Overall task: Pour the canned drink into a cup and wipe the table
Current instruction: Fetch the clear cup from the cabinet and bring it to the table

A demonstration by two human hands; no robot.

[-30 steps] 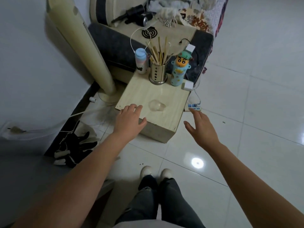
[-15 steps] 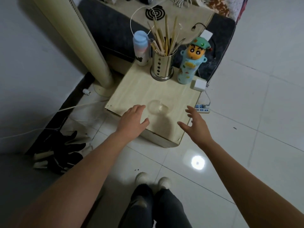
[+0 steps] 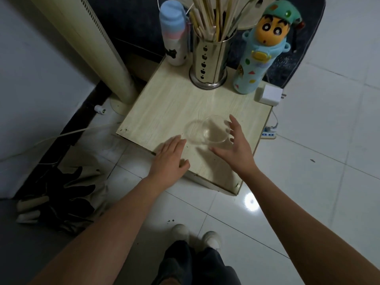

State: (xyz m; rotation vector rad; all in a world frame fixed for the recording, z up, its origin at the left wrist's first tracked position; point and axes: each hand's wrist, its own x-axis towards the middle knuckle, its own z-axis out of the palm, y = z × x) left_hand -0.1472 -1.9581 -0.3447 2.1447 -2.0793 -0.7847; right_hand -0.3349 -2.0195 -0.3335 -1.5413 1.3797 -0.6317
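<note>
1. Cup (image 3: 206, 131): clear, lying on its side near the front middle of the table (image 3: 164, 112), mouth toward the right hand.
2. Right hand (image 3: 234, 145): fingers spread and straight, holding nothing. Thumb reaches under the cup's near side; fingertips (image 3: 231, 118) stand just beside the rim on its right. Whether skin touches plastic cannot be told.
3. Left hand (image 3: 169, 159): palm down over the table's front edge, fingers straight and together, holding nothing. Fingertips just left of the cup, apart from it.
4. Cup lies between the two hands, closer to the right.
5. Holder (image 3: 208, 64): steel cylinder, upright at the table's back edge, filled with chopsticks (image 3: 207, 19).
6. Bottle (image 3: 174, 31): blue and pink top, white base, just left of the holder.
7. Flask (image 3: 259, 52): blue, cartoon-head lid, just right of the holder.
8. Charger (image 3: 269, 94): white, at the back right corner.
9. Fan (image 3: 82, 44): cream tower, standing on the floor left of the table.
10. Power strip (image 3: 269, 134): on the floor, right of the table.
11. Gloves (image 3: 67, 194): black, on the floor at lower left.
12. Shoes (image 3: 195, 235): pale, bottom centre.
</note>
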